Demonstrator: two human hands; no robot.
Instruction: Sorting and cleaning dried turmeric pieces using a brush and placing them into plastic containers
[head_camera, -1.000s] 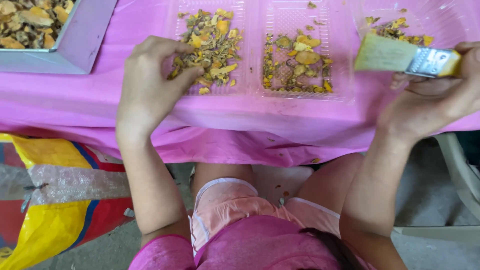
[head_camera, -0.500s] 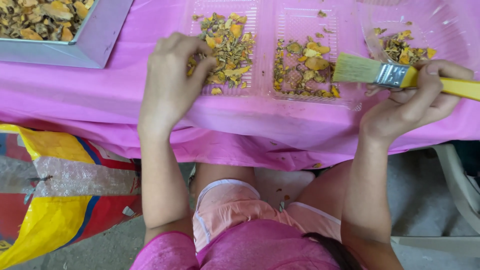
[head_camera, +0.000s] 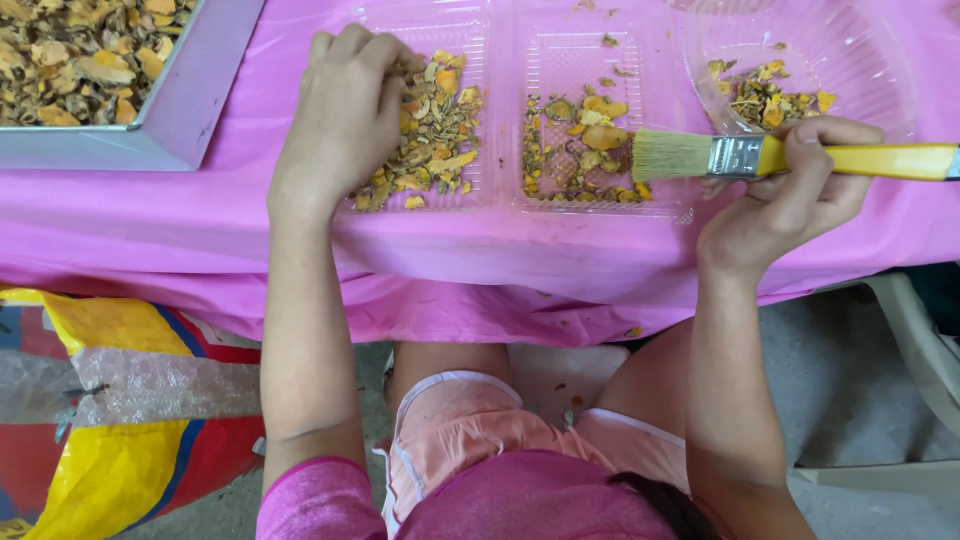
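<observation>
Right hand (head_camera: 790, 195) fingers grip the light, stiff paintbrush (head_camera: 790, 157) by its handle; left hand (head_camera: 345, 110) fingers curl over brittle dried chips (head_camera: 430, 140) at 9 o'clock.

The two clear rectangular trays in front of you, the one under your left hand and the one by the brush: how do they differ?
The left clear tray holds a denser heap of dried yellow-brown pieces; the middle clear tray has a thinner scatter, its far half nearly bare. The left hand rests in the left tray; the middle tray has only the brush bristles over its right edge, held by the right hand. Both are ribbed, transparent, side by side on the pink cloth.
</observation>
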